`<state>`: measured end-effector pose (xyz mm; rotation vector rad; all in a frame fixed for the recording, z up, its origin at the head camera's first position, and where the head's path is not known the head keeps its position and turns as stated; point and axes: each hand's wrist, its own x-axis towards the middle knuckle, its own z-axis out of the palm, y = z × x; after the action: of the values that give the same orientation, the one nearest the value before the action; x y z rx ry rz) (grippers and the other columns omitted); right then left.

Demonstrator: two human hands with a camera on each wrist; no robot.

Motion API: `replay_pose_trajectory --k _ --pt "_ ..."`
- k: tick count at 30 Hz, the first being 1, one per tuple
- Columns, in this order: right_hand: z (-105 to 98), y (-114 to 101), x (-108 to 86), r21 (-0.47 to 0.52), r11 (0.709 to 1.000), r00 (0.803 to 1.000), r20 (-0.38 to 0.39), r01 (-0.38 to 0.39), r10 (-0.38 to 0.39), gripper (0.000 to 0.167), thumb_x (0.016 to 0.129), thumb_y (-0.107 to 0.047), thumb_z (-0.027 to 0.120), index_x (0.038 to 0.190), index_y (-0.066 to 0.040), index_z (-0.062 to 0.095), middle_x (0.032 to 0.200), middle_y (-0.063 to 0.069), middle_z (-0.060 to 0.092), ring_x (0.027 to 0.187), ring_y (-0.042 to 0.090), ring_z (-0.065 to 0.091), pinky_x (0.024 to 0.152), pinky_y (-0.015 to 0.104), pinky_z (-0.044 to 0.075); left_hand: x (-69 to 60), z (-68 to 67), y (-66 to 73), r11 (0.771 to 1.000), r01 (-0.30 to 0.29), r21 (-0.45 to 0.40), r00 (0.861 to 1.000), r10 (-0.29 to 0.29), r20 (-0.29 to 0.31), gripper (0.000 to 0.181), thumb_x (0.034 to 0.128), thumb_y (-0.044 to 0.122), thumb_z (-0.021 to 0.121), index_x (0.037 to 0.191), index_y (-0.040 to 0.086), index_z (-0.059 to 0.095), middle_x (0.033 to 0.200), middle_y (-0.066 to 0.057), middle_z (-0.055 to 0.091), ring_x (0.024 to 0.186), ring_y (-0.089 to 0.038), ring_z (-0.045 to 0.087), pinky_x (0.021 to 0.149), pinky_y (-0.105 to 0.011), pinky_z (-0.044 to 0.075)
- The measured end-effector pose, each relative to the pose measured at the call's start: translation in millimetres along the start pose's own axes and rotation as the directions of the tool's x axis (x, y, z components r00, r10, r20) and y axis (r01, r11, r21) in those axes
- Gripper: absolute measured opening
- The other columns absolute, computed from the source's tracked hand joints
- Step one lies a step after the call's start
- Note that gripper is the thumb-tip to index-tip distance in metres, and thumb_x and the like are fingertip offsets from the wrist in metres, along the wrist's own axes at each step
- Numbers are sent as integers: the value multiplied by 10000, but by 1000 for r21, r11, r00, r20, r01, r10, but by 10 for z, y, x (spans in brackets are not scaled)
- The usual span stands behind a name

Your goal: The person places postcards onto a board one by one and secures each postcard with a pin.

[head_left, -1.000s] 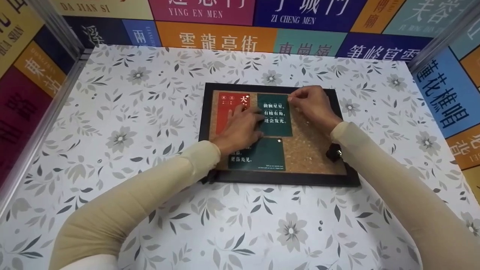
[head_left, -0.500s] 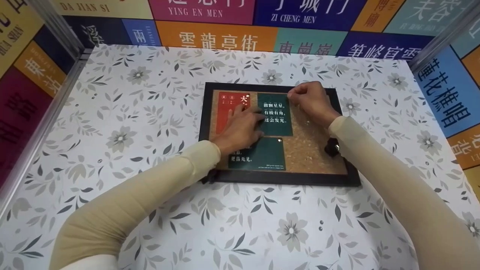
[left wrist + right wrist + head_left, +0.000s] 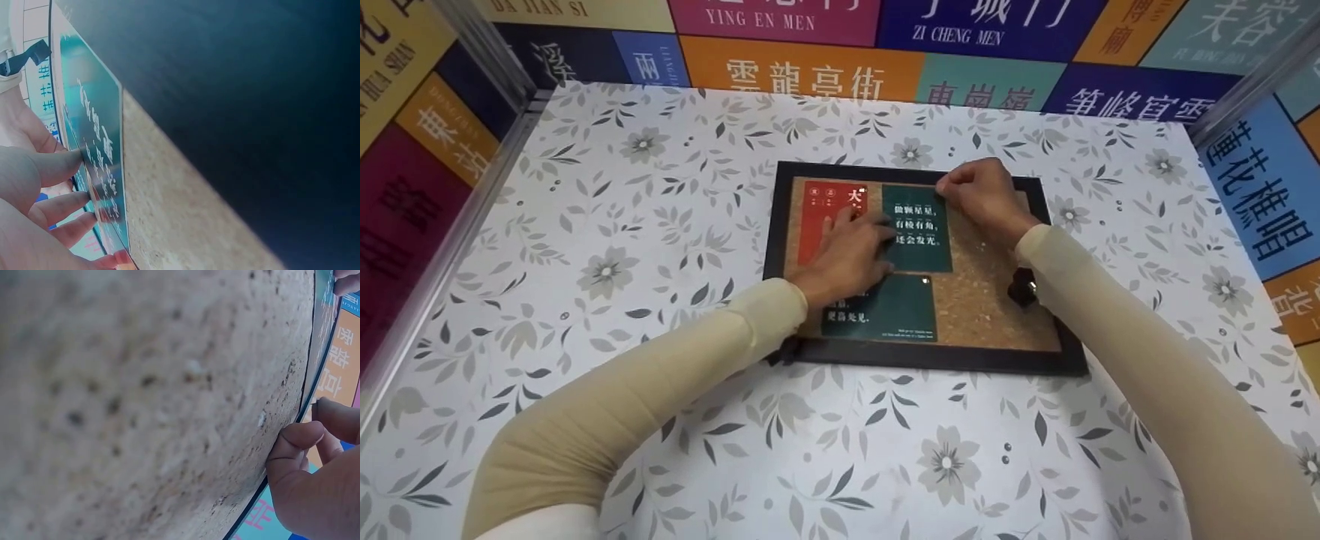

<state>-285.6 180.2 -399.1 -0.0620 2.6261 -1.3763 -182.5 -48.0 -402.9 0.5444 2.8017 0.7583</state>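
A black-framed corkboard lies on the table with a red card and two dark green cards on it. My left hand rests on the cards with spread fingers, covering part of the red card and the left edges of the upper green card and lower green card. At the upper green card's top right corner, my right hand pinches with thumb and index finger. A tiny dark pointed thing, seemingly a thumbtack, shows at the index fingertip in the right wrist view; its head is hidden.
Small shiny tack heads sit at the corners of the red card and the lower green card. Bare cork fills the board's right side. A flowered white cloth covers the table, with colourful lettered panels behind and at both sides.
My right hand stays at the card's corner while its wrist and forearm shift slightly upward. The left hand keeps its place on the cards. The head view has moved a little.
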Motion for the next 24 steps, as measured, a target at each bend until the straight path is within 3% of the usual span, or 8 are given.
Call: replay_pose_trajectory --k 6,10,14,18,22,24 --pt "-1 2 14 -24 1000 1000 -9 -6 6 182 1083 -60 671 1118 50 811 1122 106 763 996 159 586 808 260 477 52 57 -57 999 -13 -43 1000 12 -16 565 1024 205 790 1553 81 635 1700 -76 470 1517 -367 352 1303 -682 176" --pt "-13 -16 35 -57 998 1000 -10 -25 24 190 1078 -72 672 1089 44 823 1109 109 771 940 166 594 724 255 464 54 66 -68 999 -13 -46 1000 12 -23 570 1018 218 800 1548 86 641 1703 -75 470 1536 -365 338 1311 -683 153" --pt "-31 -43 83 -70 995 998 -8 -68 68 190 1059 -88 686 979 9 830 947 45 747 783 145 566 556 250 392 41 48 -53 1000 -8 -24 1000 7 -19 582 1020 233 802 1558 88 631 1718 -88 456 1540 -377 340 1308 -684 169" --pt "-32 -65 123 -72 991 993 -10 -116 116 247 1030 -106 698 810 -54 797 710 -41 629 634 125 494 489 265 326 77 92 -106 1000 -9 -18 1000 9 -23 587 1020 232 802 1563 95 626 1726 -82 446 1543 -385 340 1304 -678 185" --pt "-32 -76 119 -63 988 990 -23 -141 139 314 998 -127 722 685 -96 732 601 -66 558 679 143 502 635 311 351 74 94 -115 999 -14 -37 1000 14 -23 590 1018 239 803 1563 99 626 1718 -75 454 1542 -373 343 1306 -684 172" --pt "-34 -72 117 -60 987 989 -32 -146 145 327 988 -136 735 663 -110 709 586 -71 548 683 154 499 645 329 346 22 33 -49 999 -12 -37 1000 12 -14 588 1023 232 797 1564 83 621 1713 -91 457 1544 -376 340 1311 -693 152"
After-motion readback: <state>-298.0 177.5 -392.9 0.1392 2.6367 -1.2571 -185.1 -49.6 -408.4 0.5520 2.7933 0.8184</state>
